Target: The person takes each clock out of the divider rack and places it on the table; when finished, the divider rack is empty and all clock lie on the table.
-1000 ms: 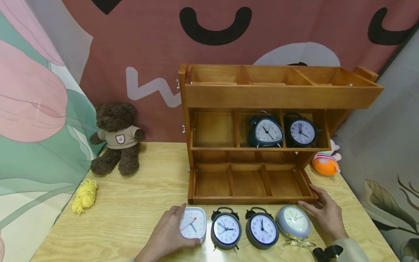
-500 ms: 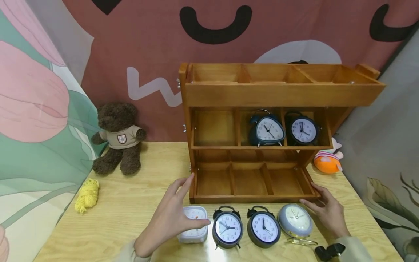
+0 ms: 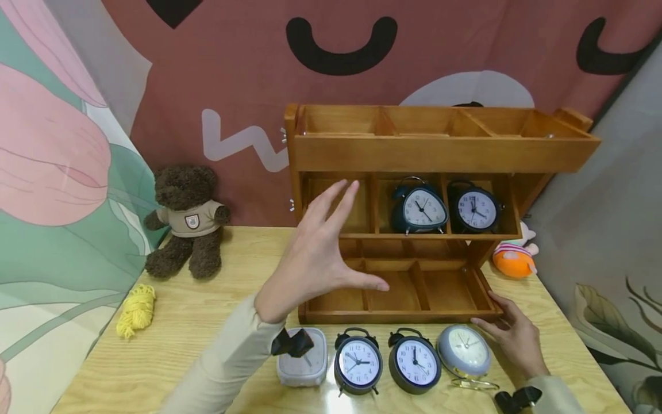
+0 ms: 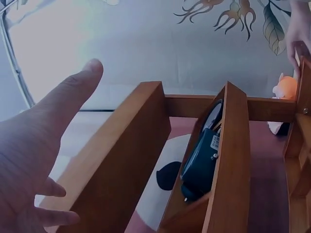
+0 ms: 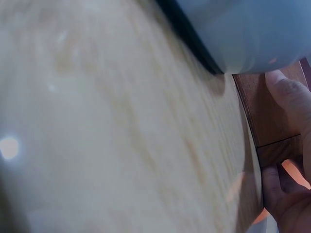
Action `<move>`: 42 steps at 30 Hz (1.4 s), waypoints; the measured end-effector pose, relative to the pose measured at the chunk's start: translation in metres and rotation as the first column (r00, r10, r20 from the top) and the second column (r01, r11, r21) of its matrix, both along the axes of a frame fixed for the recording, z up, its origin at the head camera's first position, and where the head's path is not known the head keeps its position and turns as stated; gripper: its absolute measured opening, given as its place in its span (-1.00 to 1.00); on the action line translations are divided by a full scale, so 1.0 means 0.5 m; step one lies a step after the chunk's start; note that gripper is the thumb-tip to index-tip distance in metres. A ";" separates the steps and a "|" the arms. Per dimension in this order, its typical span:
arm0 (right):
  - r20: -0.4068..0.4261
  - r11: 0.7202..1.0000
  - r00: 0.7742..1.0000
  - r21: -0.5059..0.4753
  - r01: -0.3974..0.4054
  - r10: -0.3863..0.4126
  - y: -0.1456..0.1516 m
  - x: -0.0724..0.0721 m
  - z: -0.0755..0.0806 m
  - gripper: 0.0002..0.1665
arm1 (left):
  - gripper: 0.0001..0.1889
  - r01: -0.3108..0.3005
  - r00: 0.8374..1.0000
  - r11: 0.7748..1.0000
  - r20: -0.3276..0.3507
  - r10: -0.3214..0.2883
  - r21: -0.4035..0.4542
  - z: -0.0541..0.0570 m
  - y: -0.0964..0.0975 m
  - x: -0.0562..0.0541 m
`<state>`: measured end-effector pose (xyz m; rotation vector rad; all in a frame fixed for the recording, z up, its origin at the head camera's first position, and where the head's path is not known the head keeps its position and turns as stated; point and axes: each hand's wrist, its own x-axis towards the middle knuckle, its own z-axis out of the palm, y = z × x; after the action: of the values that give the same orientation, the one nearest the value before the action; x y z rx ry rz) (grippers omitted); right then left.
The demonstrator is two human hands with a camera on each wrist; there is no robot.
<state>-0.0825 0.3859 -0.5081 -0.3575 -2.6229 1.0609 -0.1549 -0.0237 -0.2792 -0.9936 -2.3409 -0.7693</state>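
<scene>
My left hand (image 3: 315,247) is raised in front of the three-tier wooden shelf (image 3: 445,154), fingers spread and thumb apart, holding nothing. It overlaps the left middle compartment in the head view. My right hand (image 3: 517,333) grips the lower right corner of the shelf, its thumb (image 5: 286,92) on the front board. In the middle tier sit a teal triangular alarm clock (image 3: 421,207) and a round black alarm clock (image 3: 476,208). Along the shelf's front stand a white square clock (image 3: 305,368), partly covered by my left wrist, two dark twin-bell clocks and a blue-grey round clock (image 3: 464,349).
A brown teddy bear (image 3: 183,224) sits at the back left, with a yellow yarn skein (image 3: 137,310) before it. An orange plush toy (image 3: 514,260) lies behind the shelf's right side. A patterned curtain hangs behind the wooden table (image 3: 207,322).
My left hand has let go of the white square clock and risen up and forward to the shelf's left side. The clock stays on the table. My right hand keeps its grip.
</scene>
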 end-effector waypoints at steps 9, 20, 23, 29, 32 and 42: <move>0.002 1.000 1.000 -0.016 -0.001 0.001 0.001 0.003 -0.003 -0.07 | 0.35 0.060 0.996 0.992 -0.058 -0.067 -0.108 -0.004 0.103 -0.068; -0.030 1.000 1.000 0.002 0.002 -0.002 0.005 0.007 -0.002 -0.09 | 0.35 0.075 0.990 0.982 0.133 -0.051 -0.175 -0.022 0.213 -0.118; -0.037 1.000 0.999 0.007 0.002 -0.001 0.002 0.006 -0.003 -0.10 | 0.34 0.063 0.983 0.982 0.179 -0.031 -0.177 -0.027 0.234 -0.134; -0.006 1.000 1.000 -0.022 -0.001 0.001 0.002 0.007 -0.006 -0.08 | 0.19 0.006 0.968 0.986 0.250 0.037 -0.169 -0.036 0.262 -0.151; 0.012 1.000 1.000 -0.024 0.001 -0.001 0.001 0.007 -0.008 -0.07 | 0.11 0.000 0.961 0.986 0.273 0.045 -0.166 -0.039 0.268 -0.155; -0.008 1.000 1.000 -0.011 0.005 -0.005 0.001 0.006 -0.002 -0.08 | 0.04 0.019 0.937 0.984 0.347 0.045 -0.178 -0.033 0.277 -0.163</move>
<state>-0.0796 0.3866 -0.5093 -0.3619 -2.6083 1.0738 -0.2364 0.1148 -0.2956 -0.9782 -2.7623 -0.7955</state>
